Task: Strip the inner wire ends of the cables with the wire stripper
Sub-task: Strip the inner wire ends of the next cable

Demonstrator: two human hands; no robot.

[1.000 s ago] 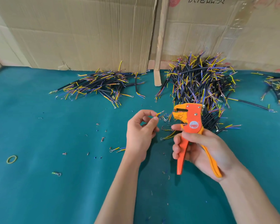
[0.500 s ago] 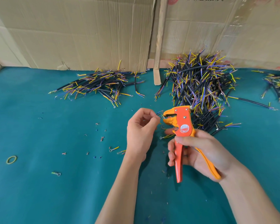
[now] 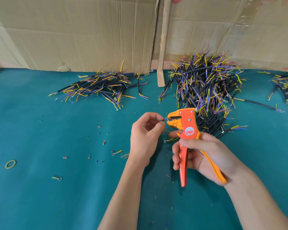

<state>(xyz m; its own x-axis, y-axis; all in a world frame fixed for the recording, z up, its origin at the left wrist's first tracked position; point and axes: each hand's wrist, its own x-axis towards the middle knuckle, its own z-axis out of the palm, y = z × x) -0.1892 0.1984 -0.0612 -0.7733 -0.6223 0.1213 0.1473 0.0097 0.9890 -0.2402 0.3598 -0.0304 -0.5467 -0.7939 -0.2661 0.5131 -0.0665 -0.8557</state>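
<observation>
My right hand (image 3: pixel 204 156) grips the handles of the orange wire stripper (image 3: pixel 186 128), held upright with its jaws pointing left. My left hand (image 3: pixel 145 138) pinches a short cable between thumb and fingertips, and its thin inner wire ends (image 3: pixel 164 120) reach into the stripper's jaws. Most of that cable is hidden inside my fingers. A big heap of black cables with yellow, blue and purple inner wires (image 3: pixel 204 85) lies just behind the stripper. A flatter pile of similar cables (image 3: pixel 103 85) lies at the back left.
The table is covered in teal cloth (image 3: pixel 40 196) strewn with insulation scraps and cut ring terminals (image 3: pixel 116 153). A yellow rubber band (image 3: pixel 10 164) lies at the left. Cardboard sheets (image 3: pixel 90 34) and a wooden stick (image 3: pixel 162 47) stand along the back. More cables (image 3: pixel 286 87) lie at the far right.
The stripper has moved left toward my left hand, and the wire ends now sit in its jaws. My left hand stayed about where it was.
</observation>
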